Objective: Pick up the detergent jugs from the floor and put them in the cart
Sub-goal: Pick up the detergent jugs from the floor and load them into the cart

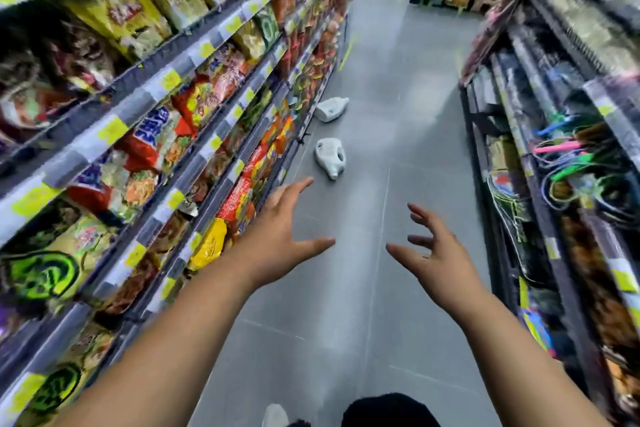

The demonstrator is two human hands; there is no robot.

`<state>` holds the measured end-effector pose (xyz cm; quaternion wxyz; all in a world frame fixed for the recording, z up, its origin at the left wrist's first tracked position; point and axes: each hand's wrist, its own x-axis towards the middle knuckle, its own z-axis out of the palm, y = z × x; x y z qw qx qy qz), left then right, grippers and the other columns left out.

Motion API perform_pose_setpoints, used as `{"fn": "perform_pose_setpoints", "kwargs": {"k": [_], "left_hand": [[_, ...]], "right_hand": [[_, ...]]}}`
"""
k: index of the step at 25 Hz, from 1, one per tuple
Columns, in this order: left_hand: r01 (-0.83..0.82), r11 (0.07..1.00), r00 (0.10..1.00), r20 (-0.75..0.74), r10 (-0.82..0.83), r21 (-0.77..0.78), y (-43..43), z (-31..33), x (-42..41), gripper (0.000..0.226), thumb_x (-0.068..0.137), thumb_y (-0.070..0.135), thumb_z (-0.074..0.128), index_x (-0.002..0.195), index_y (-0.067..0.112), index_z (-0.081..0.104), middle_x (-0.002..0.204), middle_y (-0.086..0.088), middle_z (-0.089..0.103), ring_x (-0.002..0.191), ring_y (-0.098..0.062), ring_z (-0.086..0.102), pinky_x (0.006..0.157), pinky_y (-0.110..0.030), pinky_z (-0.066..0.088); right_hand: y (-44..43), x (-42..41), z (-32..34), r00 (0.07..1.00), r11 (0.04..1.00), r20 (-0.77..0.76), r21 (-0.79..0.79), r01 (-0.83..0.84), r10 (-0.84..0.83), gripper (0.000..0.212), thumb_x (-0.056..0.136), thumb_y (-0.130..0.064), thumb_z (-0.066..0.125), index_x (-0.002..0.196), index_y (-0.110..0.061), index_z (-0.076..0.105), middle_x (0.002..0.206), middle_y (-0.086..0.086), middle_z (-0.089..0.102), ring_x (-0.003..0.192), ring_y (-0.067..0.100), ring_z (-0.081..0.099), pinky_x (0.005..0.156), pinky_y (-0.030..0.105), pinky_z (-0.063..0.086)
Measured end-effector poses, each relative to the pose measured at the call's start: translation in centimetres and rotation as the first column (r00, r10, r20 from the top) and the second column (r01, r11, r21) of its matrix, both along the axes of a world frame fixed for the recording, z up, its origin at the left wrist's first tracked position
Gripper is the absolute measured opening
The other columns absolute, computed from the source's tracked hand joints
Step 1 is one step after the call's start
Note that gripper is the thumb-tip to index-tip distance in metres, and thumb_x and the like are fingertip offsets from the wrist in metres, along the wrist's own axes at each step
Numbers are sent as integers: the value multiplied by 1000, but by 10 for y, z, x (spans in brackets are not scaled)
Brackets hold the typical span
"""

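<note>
Head view: 2 white jugs lay on floor (398, 149) by left shelving (194, 135), nearer jug (330, 158) ahead, farther jug (331, 109) beyond. Left hand (280, 236) and right hand (434, 253) spread, empty. Best grabbed by handle, nearer first. No cart visible.

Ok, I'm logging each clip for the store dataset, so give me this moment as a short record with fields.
setting: shop aisle, grey tiled floor, stocked shelves on both sides
near white plastic detergent jug: lying on its side on the floor, by the left shelving
far white plastic detergent jug: also on its side, further along
left hand: open, reaching forward, empty
right hand: open, fingers spread, empty
cart: not in view
</note>
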<state>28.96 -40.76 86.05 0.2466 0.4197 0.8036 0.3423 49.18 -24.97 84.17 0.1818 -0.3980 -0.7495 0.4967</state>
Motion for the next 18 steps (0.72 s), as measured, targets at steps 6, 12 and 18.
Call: {"fn": "perform_pose_setpoints", "kwargs": {"k": [6,12,18], "left_hand": [[3,1000,999,46,-2,-19,154,-24,-84,91,81,43,76,152,38,20,158,4,21,143,-15,31,116,-32,28],[-91,992,995,35,94,-87,312,-41,-151,90,80,46,76,151,39,20,157,5,23,141,-16,35,112,-31,31],[-188,977,978,71,196,-104,433,-58,-245,89,81,43,76,152,38,22,156,3,25,140,-17,35,111,-28,29]], "right_hand": [[145,-72,-33,998,997,-15,-59,56,-57,65,81,-30,75,135,-45,43,136,-15,46,112,5,56,74,23,46],[320,-163,-34,993,994,45,-4,-107,107,63,81,-26,75,128,-49,39,134,-12,42,112,7,53,86,24,42],[461,-296,-44,940,949,140,1,-315,312,66,82,-31,73,138,-41,40,135,-15,41,112,5,53,90,28,45]]}}
